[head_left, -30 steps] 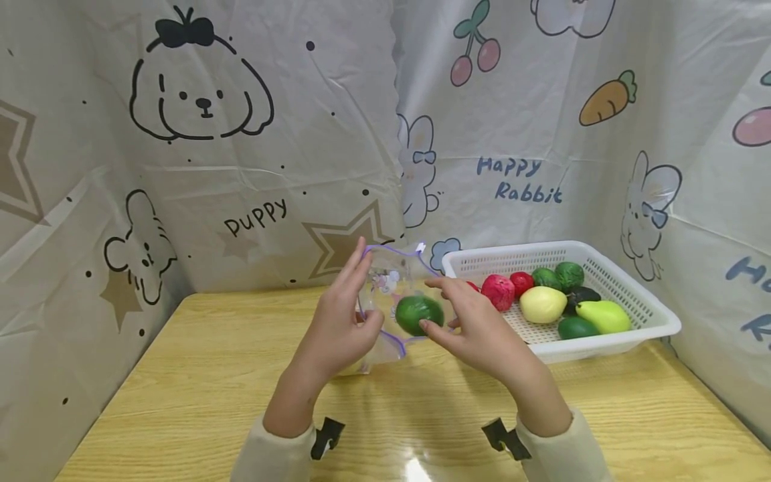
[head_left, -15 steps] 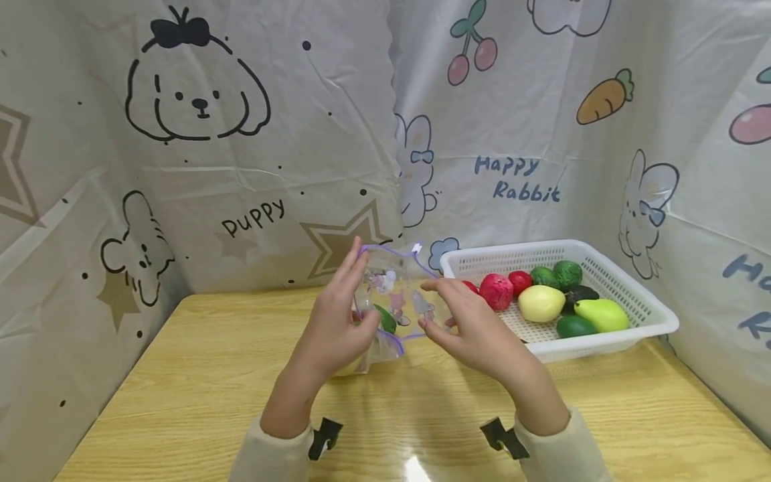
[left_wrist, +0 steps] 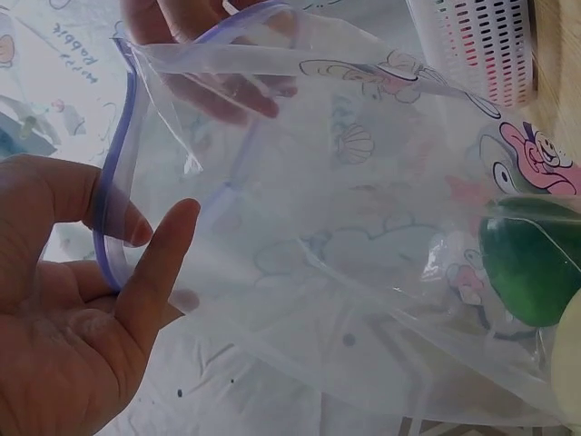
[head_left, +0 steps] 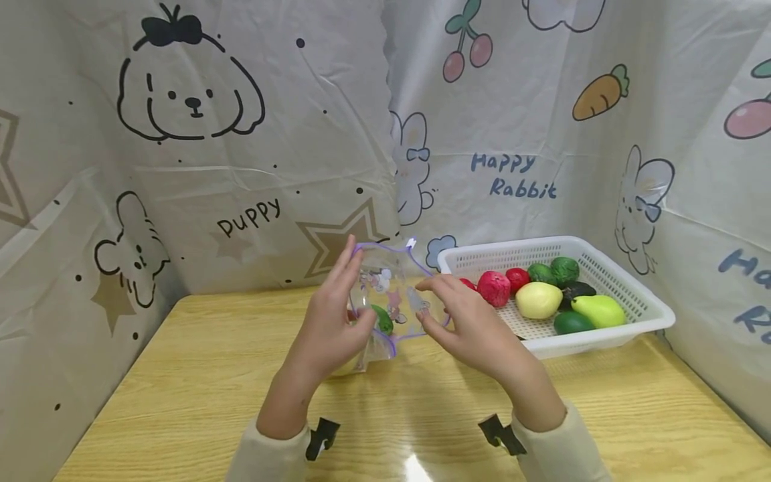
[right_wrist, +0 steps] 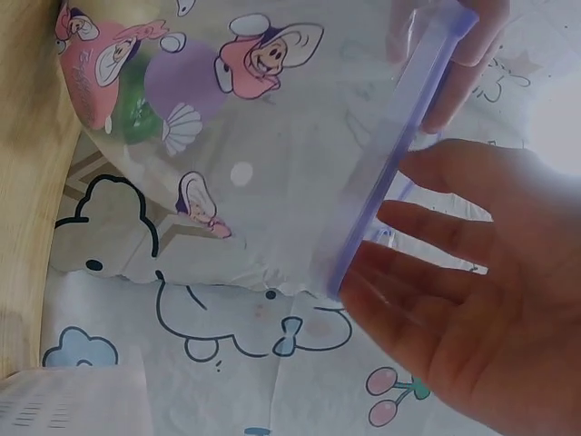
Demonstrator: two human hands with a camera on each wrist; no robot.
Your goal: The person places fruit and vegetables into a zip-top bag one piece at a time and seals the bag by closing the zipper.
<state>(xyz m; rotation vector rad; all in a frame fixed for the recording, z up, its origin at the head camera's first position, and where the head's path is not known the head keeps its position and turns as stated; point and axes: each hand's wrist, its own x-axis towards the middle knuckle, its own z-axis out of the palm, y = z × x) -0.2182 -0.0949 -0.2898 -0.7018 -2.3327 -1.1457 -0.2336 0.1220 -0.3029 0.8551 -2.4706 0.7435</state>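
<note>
A clear zip bag (head_left: 391,291) with a purple zip edge and cartoon prints lies on its side, its mouth held wide between both hands. My left hand (head_left: 331,318) holds the left side of the mouth, the rim passing between thumb and fingers in the left wrist view. On the opposite side, my right hand (head_left: 472,321) holds the purple edge (right_wrist: 386,191) with its fingers at the rim. Deep inside the bag sit a green lime-like fruit (left_wrist: 531,263) and a pale yellow fruit (left_wrist: 569,359); the left hand partly hides them in the head view.
To the right, a white plastic basket (head_left: 647,321) holds several fruits, among them a pale yellow one (head_left: 539,300), a yellow-green pear (head_left: 599,311) and red ones (head_left: 494,288). Wooden table (head_left: 199,388) lies beneath; a printed cloth (head_left: 289,120) hangs behind and at the sides.
The green fruit has left the right fingertips and gone through the bag's mouth, leftward and deeper inside. Both hands keep nearly the same pose at the rim; the head view has shifted slightly.
</note>
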